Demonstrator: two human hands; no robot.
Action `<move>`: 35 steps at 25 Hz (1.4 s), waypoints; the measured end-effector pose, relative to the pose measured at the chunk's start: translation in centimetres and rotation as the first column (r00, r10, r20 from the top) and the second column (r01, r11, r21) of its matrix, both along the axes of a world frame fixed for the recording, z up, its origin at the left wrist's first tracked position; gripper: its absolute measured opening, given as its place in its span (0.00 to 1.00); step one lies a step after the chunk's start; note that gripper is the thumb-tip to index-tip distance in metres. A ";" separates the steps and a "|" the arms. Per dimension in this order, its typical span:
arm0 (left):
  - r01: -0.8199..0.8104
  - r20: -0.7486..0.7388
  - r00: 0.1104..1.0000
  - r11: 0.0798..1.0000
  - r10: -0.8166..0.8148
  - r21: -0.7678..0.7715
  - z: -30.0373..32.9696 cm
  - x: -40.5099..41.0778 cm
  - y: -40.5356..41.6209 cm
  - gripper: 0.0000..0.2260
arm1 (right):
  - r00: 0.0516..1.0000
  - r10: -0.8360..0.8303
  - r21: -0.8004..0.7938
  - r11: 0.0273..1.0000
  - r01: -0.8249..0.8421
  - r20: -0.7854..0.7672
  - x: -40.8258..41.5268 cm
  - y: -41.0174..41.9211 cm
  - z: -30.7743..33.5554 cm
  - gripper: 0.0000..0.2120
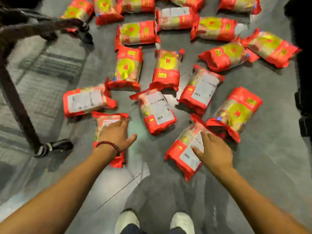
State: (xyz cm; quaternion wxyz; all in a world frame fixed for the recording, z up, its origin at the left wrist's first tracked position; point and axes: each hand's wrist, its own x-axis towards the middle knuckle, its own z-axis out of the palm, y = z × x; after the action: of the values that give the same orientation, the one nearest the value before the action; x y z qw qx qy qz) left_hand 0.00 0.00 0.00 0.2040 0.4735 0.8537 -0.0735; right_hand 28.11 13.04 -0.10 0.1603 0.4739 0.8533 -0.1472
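Several red and yellow food packets lie scattered over a grey floor [152, 166]. My left hand [116, 134], a bead bracelet on its wrist, rests with straight fingers on top of a packet lying label-up [104, 125] at the lower left of the pile. My right hand [212, 149] lies on another label-up packet [184, 149] at the lower right, fingers stretched over its white label and thumb spread to the left. Neither hand has a packet lifted. The frame is blurred by motion.
A black metal frame with a foot [52, 147] stands at the left, a second leg [81, 29] further back. Dark objects [303, 112] line the right edge. My two white shoes [128, 220] are at the bottom. More packets [165, 70] fill the floor ahead.
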 end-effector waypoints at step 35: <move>-0.386 0.876 0.428 0.921 0.223 -0.046 -15.8 -3.1 4.7 0.38 | 0.396 -0.825 -0.566 0.565 0.600 -0.404 0.4 1.9 -17.5 0.45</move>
State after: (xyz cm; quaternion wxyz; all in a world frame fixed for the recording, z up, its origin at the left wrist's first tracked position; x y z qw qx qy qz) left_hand -3.11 4.71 -15.77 0.5763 0.2970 0.7070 0.2824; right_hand 28.48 14.99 -17.61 -0.1402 0.6830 0.5214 -0.4919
